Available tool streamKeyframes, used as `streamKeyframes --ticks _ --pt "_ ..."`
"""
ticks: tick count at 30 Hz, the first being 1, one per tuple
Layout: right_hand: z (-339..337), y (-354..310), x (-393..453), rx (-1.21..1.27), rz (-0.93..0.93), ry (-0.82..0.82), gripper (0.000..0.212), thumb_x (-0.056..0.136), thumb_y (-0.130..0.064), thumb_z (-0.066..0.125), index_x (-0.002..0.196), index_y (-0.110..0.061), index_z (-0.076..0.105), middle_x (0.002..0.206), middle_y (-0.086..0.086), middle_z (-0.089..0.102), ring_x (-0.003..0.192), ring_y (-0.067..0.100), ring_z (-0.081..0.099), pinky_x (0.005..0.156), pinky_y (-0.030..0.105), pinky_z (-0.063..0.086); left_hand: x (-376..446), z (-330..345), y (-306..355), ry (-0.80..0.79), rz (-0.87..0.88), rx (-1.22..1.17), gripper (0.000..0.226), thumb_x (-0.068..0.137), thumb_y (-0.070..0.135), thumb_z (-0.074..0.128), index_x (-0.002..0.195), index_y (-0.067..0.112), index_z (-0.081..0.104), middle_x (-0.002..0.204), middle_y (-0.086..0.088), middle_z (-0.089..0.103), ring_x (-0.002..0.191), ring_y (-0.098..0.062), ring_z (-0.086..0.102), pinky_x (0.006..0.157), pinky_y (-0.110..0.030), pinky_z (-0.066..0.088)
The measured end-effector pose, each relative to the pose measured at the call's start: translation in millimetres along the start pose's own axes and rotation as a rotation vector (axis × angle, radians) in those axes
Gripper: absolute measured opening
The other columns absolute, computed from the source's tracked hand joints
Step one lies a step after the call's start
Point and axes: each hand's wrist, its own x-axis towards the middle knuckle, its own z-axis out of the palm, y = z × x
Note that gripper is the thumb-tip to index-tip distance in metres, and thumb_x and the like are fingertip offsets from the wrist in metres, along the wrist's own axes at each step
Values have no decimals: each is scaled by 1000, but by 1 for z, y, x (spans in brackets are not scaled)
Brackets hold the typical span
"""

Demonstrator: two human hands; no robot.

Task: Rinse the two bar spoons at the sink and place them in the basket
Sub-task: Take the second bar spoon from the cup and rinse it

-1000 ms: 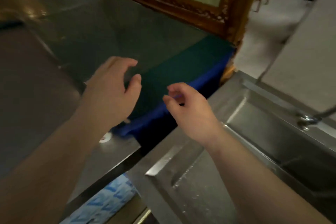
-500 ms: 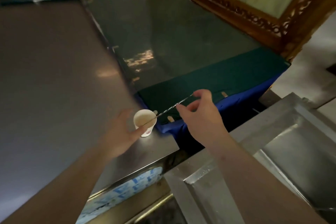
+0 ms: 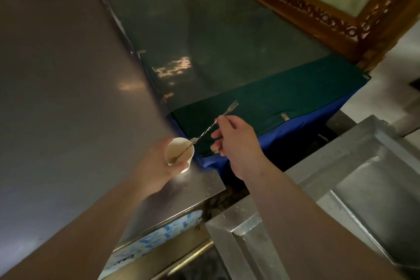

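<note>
Pinching the twisted bar spoon (image 3: 204, 132) near its forked end, your right hand (image 3: 236, 143) is now lifting it from the paper cup (image 3: 179, 154), which your left hand (image 3: 156, 166) is gripping on the tabletop (image 3: 68, 98); rinsing at the sink (image 3: 375, 188) comes next.

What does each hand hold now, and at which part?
Left hand holds the paper cup around its side. Right hand pinches the bar spoon on its twisted stem near the fork end.
</note>
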Motion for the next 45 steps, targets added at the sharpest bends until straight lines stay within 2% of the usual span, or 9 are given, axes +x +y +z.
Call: streamKeyframes --ticks 7,11,17,20,24,29,32,40,45 --pt "-4 10 0 -22 -111 22 19 99 -22 43 88 -21 59 68 -1 70 50 10 61 53 27 46 -2 -3 7 10 0 -6 65 66 32 86 123 25 56 97 13 50 78 0 51 64 -4 32" --pt "-14 9 -7 73 -129 106 20 98 -18 42 87 -18 59 63 -3 70 49 9 61 45 17 47 -2 -6 8 -53 -15 2 67 65 34 86 123 24 53 113 3 54 95 -14 55 74 -20 44" --pt "-48 -6 -24 287 -97 225 22 94 -10 37 90 -14 58 63 1 71 48 14 62 44 24 45 -6 -17 21 24 -18 69 98 58 46 86 140 28 35 134 6 42 119 -14 42 91 -29 31" --pt "-75 -15 -36 390 -109 276 21 93 -8 37 91 -11 57 62 2 71 48 14 63 46 25 45 -6 -17 44 -4 -11 -42 97 62 44 84 143 27 34 138 3 47 124 -18 47 100 -34 40" --pt "-122 -23 -55 485 -106 367 22 93 -7 37 90 -13 58 63 1 71 50 13 62 51 24 45 -11 -2 98 -83 -22 -322 64 70 26 82 128 24 55 110 12 64 97 -9 64 73 -20 52" --pt "-202 -21 -90 658 -139 508 20 93 -6 39 90 -9 59 62 6 69 49 15 62 51 24 49 -23 40 184 -143 126 -350 26 76 18 74 89 40 69 85 21 73 74 4 66 71 -10 48" --pt "-260 -6 -116 626 -167 605 17 88 -13 46 88 -9 63 71 6 68 61 18 63 61 29 51 -40 79 233 -273 181 -397 27 79 21 72 98 40 70 92 18 74 84 3 68 79 -15 49" --pt "-392 70 -182 805 -96 912 23 93 -3 41 89 -7 63 66 6 71 52 14 63 47 22 50 -89 219 318 -566 220 -422 31 81 25 73 112 27 67 97 13 74 94 1 67 93 -25 49" --pt "-451 124 -209 940 -43 1084 22 91 -9 42 90 -7 64 62 6 71 49 15 65 46 23 49 -120 306 352 -698 236 -470 27 83 20 72 92 45 70 93 14 75 87 1 68 84 -23 48"
